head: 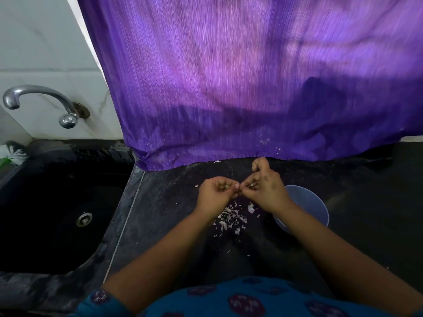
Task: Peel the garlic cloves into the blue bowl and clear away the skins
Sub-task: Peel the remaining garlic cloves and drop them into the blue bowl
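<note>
— Where's the garlic clove (238, 188)?

— Pinched between both hands, just left of the blue bowl (306, 202); only a pale tip shows. The left hand (215, 193) and right hand (266, 188) curl round it, fingertips meeting.

— The skins (231, 218)?

— Pale flakes scattered on the dark bench (174, 216), just left of the bowl, below the hands.

— Anything in the way?

— The right wrist covers the bowl's left rim. A purple curtain (229, 88) hangs behind the bowl; a black sink (57, 209) and tap (43, 101) sit far left.

Light: backlit thru purple curtain (251, 76), top centre brightest.
Lower frame: dim, counter (174, 225) & sink (57, 202) near black.
Edges: wide-angle bend, slight blur.
</note>
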`<state>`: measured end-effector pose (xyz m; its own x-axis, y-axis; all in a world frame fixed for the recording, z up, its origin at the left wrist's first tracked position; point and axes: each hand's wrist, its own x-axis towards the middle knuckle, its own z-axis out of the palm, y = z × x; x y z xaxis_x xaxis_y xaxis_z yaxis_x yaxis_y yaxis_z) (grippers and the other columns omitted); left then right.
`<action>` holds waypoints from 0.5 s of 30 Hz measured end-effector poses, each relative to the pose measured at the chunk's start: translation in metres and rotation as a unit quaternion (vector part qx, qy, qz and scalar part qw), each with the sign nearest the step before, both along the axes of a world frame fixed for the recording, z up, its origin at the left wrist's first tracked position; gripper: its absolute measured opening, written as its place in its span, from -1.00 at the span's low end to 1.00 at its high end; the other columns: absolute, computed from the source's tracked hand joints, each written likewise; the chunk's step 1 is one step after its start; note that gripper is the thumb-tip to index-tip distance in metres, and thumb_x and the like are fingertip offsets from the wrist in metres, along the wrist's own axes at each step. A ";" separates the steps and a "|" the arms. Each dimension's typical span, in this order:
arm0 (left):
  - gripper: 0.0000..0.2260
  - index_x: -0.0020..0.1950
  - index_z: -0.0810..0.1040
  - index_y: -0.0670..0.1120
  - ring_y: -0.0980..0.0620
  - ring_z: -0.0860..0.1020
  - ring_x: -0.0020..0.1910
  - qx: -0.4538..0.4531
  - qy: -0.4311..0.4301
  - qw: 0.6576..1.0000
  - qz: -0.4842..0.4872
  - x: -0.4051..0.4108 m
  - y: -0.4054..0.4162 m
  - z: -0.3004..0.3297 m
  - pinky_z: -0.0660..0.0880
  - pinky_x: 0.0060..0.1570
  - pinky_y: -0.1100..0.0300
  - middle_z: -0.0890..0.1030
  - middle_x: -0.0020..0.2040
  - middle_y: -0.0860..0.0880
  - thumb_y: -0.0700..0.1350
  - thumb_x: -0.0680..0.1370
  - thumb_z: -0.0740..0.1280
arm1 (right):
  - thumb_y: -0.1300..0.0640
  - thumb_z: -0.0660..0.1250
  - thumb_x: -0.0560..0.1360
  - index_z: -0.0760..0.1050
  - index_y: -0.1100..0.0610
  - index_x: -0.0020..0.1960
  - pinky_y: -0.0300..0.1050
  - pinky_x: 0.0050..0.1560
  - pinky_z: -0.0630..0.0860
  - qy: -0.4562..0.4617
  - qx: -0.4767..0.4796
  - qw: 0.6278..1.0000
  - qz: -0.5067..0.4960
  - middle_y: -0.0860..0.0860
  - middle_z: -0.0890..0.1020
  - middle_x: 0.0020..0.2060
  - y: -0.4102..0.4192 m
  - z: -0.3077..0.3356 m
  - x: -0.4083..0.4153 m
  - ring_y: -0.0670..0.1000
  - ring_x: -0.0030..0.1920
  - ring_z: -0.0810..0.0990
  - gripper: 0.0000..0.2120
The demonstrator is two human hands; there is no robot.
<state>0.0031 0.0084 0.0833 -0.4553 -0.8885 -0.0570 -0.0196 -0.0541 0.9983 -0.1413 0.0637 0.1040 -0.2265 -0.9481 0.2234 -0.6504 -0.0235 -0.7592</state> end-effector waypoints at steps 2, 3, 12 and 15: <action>-0.94 -0.16 0.66 -0.14 0.04 0.65 -0.25 0.014 0.012 1.000 0.018 -0.002 0.001 -0.001 0.59 -0.15 0.22 0.69 -0.25 -0.09 -0.27 0.49 0.42 | 0.22 0.49 0.40 0.22 0.08 0.01 -0.27 -0.24 0.59 -0.004 -0.001 1.000 0.003 -0.06 0.65 -0.32 -0.001 -0.002 -0.002 -0.17 -0.31 0.64 -0.56; -0.96 -0.16 0.66 -0.16 0.01 0.64 -0.24 0.020 0.018 0.999 0.028 -0.004 0.002 -0.002 0.60 -0.12 0.18 0.69 -0.24 -0.12 -0.25 0.49 0.44 | 0.21 0.49 0.41 0.21 0.08 0.01 -0.27 -0.23 0.59 -0.007 -0.002 1.000 0.006 -0.06 0.65 -0.31 -0.002 -0.003 -0.002 -0.15 -0.30 0.65 -0.56; -0.91 -0.07 0.65 -0.20 0.07 0.65 -0.21 0.045 0.049 0.997 0.038 -0.005 0.003 -0.005 0.56 -0.15 0.26 0.69 -0.21 -0.09 -0.32 0.46 0.44 | 0.22 0.46 0.42 0.23 0.03 0.07 -0.37 -0.26 0.50 0.014 -0.029 0.999 0.020 -0.09 0.60 -0.31 0.001 -0.012 -0.002 -0.19 -0.29 0.59 -0.57; -0.85 0.00 0.63 -0.26 0.06 0.65 -0.19 0.066 0.056 0.996 0.019 -0.005 0.007 -0.006 0.56 -0.14 0.28 0.69 -0.18 -0.12 -0.35 0.44 0.44 | 0.20 0.47 0.43 0.37 0.03 0.09 -0.42 -0.25 0.48 -0.006 -0.028 1.000 0.004 -0.09 0.61 -0.28 0.007 -0.014 -0.004 -0.22 -0.27 0.59 -0.65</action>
<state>-0.0019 0.0157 0.0776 -0.4311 -0.8935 -0.1259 0.0953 -0.1838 0.9783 -0.1450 0.0707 0.0897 -0.2227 -0.9357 0.2737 -0.6410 -0.0710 -0.7643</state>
